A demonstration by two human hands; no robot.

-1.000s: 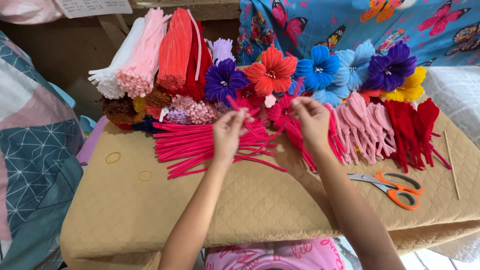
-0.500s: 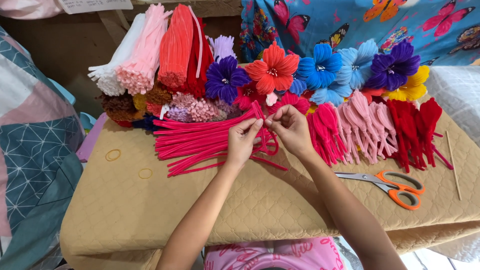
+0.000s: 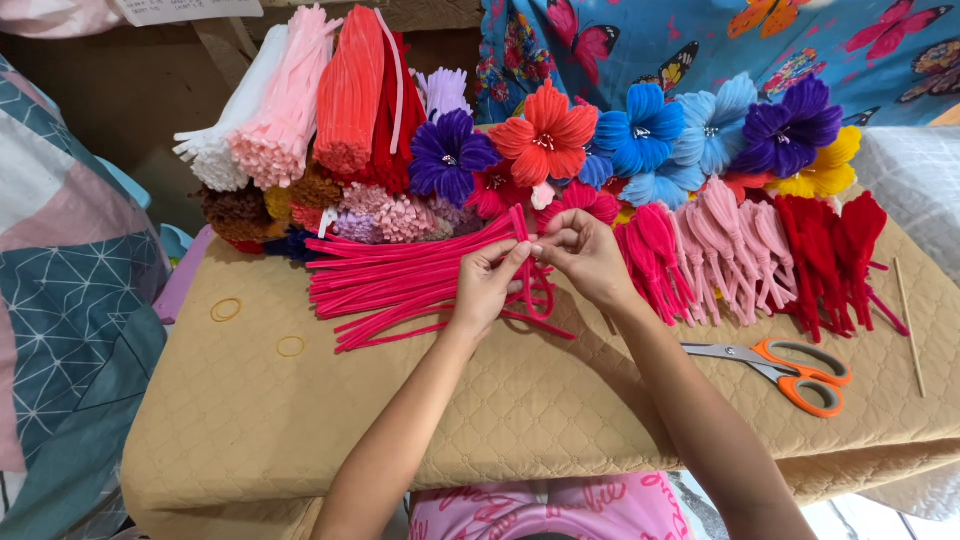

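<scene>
Over the padded tan desk [image 3: 420, 420], both hands have come together, left hand [image 3: 487, 290] and right hand [image 3: 585, 258] now pinching one bent pink pipe cleaner [image 3: 535, 290] beside the pink pile [image 3: 400, 285], suggesting shaping has begun.

The scene is lit pretty evenly by soft, bright light, colours are rendered strong and saturated, and no harsh glare is seen anywhere, only a mild sheen on the scissors [image 3: 775, 366] blades. Soft, short shadows are thrown under the forearms and hands onto the quilted tan cover [image 3: 520, 400], while the back corner at upper left is left noticeably dimmer and the lower right edge is washed out a bit. Focus is held well across the middle, with slight wide-angle bending and softness noticed towards the edges and a touch of blur at the fingertips [image 3: 530, 250]
</scene>
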